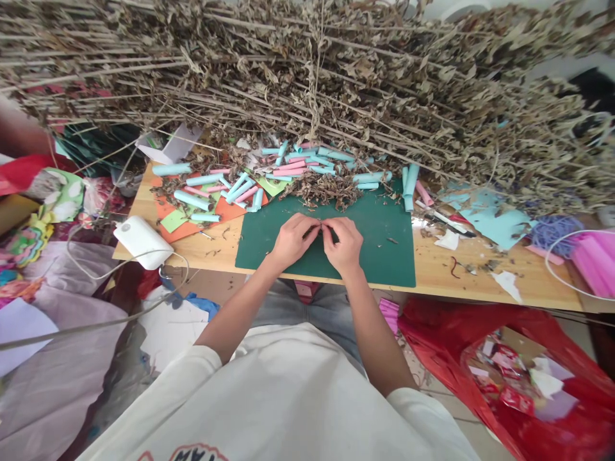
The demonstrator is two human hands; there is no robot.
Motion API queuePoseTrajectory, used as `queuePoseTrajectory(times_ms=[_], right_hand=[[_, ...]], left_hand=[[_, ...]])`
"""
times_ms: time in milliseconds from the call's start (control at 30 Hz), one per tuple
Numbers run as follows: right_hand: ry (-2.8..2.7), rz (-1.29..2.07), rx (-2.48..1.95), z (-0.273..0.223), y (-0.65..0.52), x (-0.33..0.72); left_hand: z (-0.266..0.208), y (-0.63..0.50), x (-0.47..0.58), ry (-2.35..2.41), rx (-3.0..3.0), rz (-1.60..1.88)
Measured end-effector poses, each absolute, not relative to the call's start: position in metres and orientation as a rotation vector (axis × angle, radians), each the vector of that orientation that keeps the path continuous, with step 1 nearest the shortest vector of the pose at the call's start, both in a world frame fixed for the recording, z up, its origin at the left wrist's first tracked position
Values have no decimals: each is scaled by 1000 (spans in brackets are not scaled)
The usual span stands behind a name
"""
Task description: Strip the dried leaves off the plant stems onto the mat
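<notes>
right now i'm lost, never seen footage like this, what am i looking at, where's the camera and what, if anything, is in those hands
There's no machine here, just a person's bare hands. The single picture comes from a camera worn on the head, looking forward and down, so you see the white shirt from above.

The left hand and right hand meet over a green mat on a wooden table. Their fingertips are close together; anything between them is too small to make out.

At the mat's far side lies a heap of dried leaves, with blue and pink tubes around it. Beyond stretches a big mass of dried stems.
</notes>
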State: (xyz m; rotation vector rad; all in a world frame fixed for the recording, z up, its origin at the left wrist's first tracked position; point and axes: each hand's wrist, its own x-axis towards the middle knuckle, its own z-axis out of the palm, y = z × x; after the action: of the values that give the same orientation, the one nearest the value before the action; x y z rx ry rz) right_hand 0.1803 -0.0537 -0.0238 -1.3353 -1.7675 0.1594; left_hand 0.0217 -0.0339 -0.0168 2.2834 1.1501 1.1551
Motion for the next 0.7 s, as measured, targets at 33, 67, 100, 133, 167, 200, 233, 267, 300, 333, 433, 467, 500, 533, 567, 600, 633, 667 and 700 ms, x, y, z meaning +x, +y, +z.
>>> queuePoseTrajectory(times_ms=[33,67,100,133,167,200,233,267,300,333,433,467,500,533,567,600,633,667,700], right_hand=[[-1769,150,-1336,-24,-54,180],[-1766,139,-1338,-23,-54,180],[-1756,127,-1340,-23,-54,180],[-1741,119,-1347,-22,-54,180],[-1725,116,-1358,-22,-54,181],[-1712,118,-1370,-21,-53,181],[-1708,123,-1382,-21,-53,181],[-1712,129,-1394,-21,-53,182],[-1724,135,-1402,-21,-53,182],[-1738,136,-1406,-20,-53,182],[-1766,130,-1390,-18,-54,182],[-1775,130,-1378,-17,-54,181],[-1782,131,-1365,-16,-55,181],[-1787,133,-1355,-16,-55,181],[-1790,137,-1349,-15,-55,181],[-1791,144,-1346,-15,-55,180],[-1787,154,-1345,-15,-54,180],[-1782,165,-1341,-15,-54,180],[-1775,174,-1333,-16,-54,180]], left_hand=[[-16,-34,22,1136,2287,1150],[-16,-34,22,1130,2289,1145],[-16,-35,21,1131,2289,1148],[-16,-35,21,1135,2284,1161],[-16,-35,21,1138,2276,1184],[-16,-35,21,1137,2267,1211],[-16,-35,21,1129,2260,1237],[-16,-34,21,1119,2256,1256],[-17,-34,20,1108,2253,1267],[-17,-33,20,1101,2250,1272],[-18,-32,21,1065,2238,1294],[-18,-32,21,1050,2234,1303],[-18,-32,21,1038,2231,1310],[-17,-32,21,1036,2226,1316],[-17,-32,21,1042,2218,1321],[-16,-32,21,1053,2205,1324],[-15,-33,21,1064,2189,1326],[-15,-33,21,1073,2172,1324],[-14,-33,21,1086,2154,1319]])
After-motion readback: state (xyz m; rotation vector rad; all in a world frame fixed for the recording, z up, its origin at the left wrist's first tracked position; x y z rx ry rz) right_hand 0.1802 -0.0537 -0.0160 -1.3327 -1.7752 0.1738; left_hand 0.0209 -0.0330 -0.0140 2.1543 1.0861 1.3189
